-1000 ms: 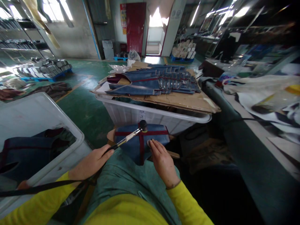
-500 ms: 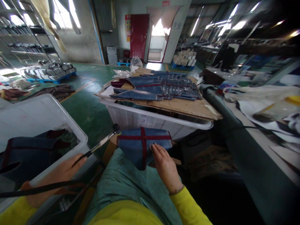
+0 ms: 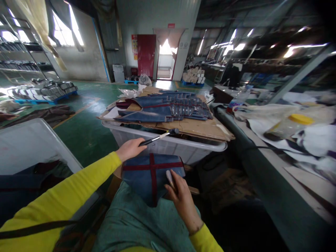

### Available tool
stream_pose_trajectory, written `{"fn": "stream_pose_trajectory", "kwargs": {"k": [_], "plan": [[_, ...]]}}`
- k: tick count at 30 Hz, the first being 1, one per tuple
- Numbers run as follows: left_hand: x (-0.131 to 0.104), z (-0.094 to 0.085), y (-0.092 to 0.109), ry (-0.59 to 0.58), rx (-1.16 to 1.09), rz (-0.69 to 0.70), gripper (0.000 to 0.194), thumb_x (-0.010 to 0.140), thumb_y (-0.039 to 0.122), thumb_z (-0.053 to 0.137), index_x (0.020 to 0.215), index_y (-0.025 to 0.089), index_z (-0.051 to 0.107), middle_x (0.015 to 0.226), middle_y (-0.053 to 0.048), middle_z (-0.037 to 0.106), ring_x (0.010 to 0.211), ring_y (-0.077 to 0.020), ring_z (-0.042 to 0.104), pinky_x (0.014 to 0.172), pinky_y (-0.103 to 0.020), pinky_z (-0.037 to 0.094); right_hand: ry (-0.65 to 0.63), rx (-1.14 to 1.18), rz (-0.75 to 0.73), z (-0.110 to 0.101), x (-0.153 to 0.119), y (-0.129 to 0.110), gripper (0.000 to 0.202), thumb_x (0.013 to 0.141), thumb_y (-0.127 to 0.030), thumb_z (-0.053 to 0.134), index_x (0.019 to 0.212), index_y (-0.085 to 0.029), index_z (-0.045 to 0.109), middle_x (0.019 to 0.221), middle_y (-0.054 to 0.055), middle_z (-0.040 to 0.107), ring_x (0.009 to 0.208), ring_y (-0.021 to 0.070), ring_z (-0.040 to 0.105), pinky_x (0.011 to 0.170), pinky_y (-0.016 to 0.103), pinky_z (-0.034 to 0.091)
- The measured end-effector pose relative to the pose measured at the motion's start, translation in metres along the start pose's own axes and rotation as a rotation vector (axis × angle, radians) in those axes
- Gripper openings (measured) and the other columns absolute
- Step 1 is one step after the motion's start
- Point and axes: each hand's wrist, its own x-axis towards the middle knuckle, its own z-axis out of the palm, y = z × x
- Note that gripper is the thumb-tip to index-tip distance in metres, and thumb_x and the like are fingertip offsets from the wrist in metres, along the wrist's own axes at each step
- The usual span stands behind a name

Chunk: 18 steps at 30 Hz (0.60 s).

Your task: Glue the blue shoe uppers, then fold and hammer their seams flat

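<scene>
My left hand (image 3: 130,149) is closed round the dark handle of a hammer (image 3: 157,136). The hammer's black head points right, in front of the white bin's rim. Across my lap lies a blue bag-like piece (image 3: 136,178), marked with a dark red cross of strips. My right hand (image 3: 182,199) hovers at this piece's right edge, thumb and fingers apart. A pale cover or small pale thing (image 3: 170,179) is at its index finger; I cannot make out which. Whether the fingertips touch the piece is unclear.
Ahead, a white bin (image 3: 168,145) bears a cardboard sheet (image 3: 204,130) with stacked blue pieces (image 3: 157,110). Another white bin (image 3: 34,140) on my left holds more blue pieces. A bench (image 3: 265,157) on my right carries cloth and a yellow-lidded jar (image 3: 291,124).
My left hand has swung up and right with the hammer, from beside the left bin to above the blue piece. My right hand has lifted and turned. The view has tilted and shifted.
</scene>
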Motion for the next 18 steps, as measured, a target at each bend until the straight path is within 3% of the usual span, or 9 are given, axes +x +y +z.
{"fn": "stream_pose_trajectory", "kwargs": {"k": [5,7,9,11,13,15,18], "plan": [[0.117,0.019,0.057,0.019,0.129,0.119,0.028,0.087,0.035,0.052,0.107,0.017,0.06,0.101,-0.009,0.066,0.096,-0.0217,0.061,0.079,-0.029,0.044,0.062,0.138,0.254,-0.022,0.005,0.031,0.047,0.086,-0.032,0.055,0.13,-0.018,0.049,0.118,0.012,0.063,0.106,0.024,0.062,0.087,0.038,0.053],[0.146,0.026,0.07,0.034,0.136,0.13,0.024,0.085,0.029,0.054,0.104,0.015,0.061,0.105,-0.012,0.064,0.1,-0.0233,0.058,0.083,-0.033,0.043,0.056,0.214,0.355,-0.029,0.006,0.041,0.044,0.086,-0.036,0.055,0.126,-0.018,0.053,0.118,0.011,0.064,0.107,0.0245,0.062,0.088,0.039,0.053],[0.161,0.031,0.075,0.066,0.142,0.141,0.023,0.085,0.02,0.053,0.106,0.013,0.061,0.112,-0.015,0.06,0.108,-0.0257,0.054,0.089,-0.038,0.041,0.018,0.303,0.421,-0.032,0.007,0.047,0.042,0.084,-0.038,0.056,0.121,-0.018,0.057,0.114,0.01,0.066,0.104,0.0242,0.063,0.086,0.038,0.053],[0.159,0.036,0.074,0.102,0.144,0.155,0.029,0.085,0.014,0.05,0.113,0.014,0.058,0.12,-0.016,0.056,0.116,-0.0268,0.048,0.094,-0.042,0.038,0.004,0.379,0.456,-0.031,0.008,0.048,0.041,0.082,-0.04,0.058,0.117,-0.018,0.06,0.111,0.01,0.068,0.1,0.0239,0.065,0.084,0.037,0.054],[0.138,0.041,0.068,0.107,0.125,0.206,0.034,0.086,0.014,0.049,0.119,0.016,0.055,0.125,-0.014,0.053,0.12,-0.0249,0.044,0.099,-0.042,0.036,0.018,0.449,0.487,-0.029,0.011,0.046,0.042,0.079,-0.042,0.061,0.113,-0.018,0.062,0.107,0.01,0.069,0.096,0.0237,0.066,0.082,0.036,0.054],[0.101,0.048,0.06,0.065,0.061,0.316,0.035,0.087,0.019,0.05,0.122,0.016,0.053,0.126,-0.012,0.054,0.119,-0.0222,0.045,0.101,-0.039,0.036,0.045,0.508,0.541,-0.028,0.017,0.045,0.041,0.075,-0.044,0.065,0.106,-0.017,0.064,0.1,0.009,0.071,0.09,0.0235,0.066,0.077,0.035,0.054],[0.027,0.059,0.048,-0.04,-0.086,0.441,0.038,0.09,0.03,0.049,0.125,0.016,0.052,0.127,-0.011,0.054,0.118,-0.0211,0.048,0.103,-0.036,0.037,0.068,0.567,0.651,-0.029,0.03,0.041,0.039,0.069,-0.047,0.069,0.09,-0.015,0.067,0.077,0.006,0.069,0.072,0.0216,0.065,0.062,0.03,0.053]]}}
